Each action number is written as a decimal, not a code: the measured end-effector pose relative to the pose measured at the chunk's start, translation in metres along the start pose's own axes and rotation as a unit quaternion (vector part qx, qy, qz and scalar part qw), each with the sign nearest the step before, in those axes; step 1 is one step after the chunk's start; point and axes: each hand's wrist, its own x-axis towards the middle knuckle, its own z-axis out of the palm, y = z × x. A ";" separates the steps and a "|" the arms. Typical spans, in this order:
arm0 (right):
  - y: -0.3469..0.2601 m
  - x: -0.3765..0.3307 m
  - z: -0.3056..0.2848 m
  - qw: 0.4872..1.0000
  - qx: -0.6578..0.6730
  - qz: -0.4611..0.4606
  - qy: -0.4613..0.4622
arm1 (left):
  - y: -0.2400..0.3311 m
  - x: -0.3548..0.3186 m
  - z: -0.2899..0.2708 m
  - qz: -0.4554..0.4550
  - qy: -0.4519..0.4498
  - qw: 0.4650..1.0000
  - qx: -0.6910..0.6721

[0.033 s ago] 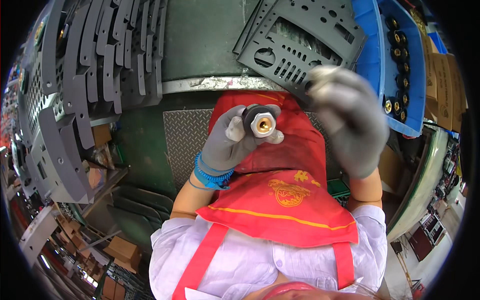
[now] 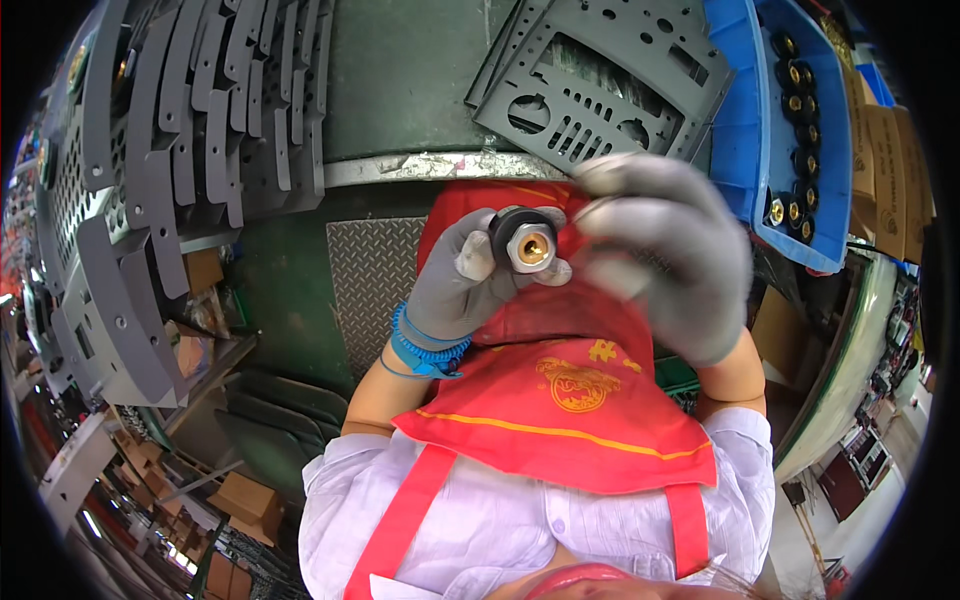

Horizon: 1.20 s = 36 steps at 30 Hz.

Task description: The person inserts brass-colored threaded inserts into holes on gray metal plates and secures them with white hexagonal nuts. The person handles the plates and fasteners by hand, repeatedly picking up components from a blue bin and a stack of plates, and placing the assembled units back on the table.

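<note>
Black-collared brass fitting (image 2: 528, 243): axis toward camera, brass end facing up; left hand (image 2: 462, 285) fingers pinching it; right hand (image 2: 665, 255) blurred, grip unclear.

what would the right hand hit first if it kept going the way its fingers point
Most likely the black and brass connector that the left hand holds: the right hand has its fingers aimed leftward at it, very close. Depth is unclear, since the hand is blurred.

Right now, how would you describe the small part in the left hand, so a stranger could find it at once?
Start at the red apron in the picture's middle. Just above it, the grey-gloved left hand pinches a short black round connector with a silver hex nut and brass centre. The similar connectors all lie in the blue plastic tray; only this one is held.
</note>
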 end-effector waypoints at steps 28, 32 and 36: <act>0.019 0.015 0.027 0.992 -0.111 -0.032 0.048 | -0.012 0.003 -0.031 0.020 -0.003 0.996 -0.084; 0.044 0.025 0.022 0.981 -0.182 0.071 0.022 | -0.024 0.004 -0.053 -0.009 0.076 0.997 -0.022; 0.052 0.015 0.013 0.985 -0.166 0.001 -0.054 | -0.034 0.010 -0.060 -0.012 0.064 0.996 -0.061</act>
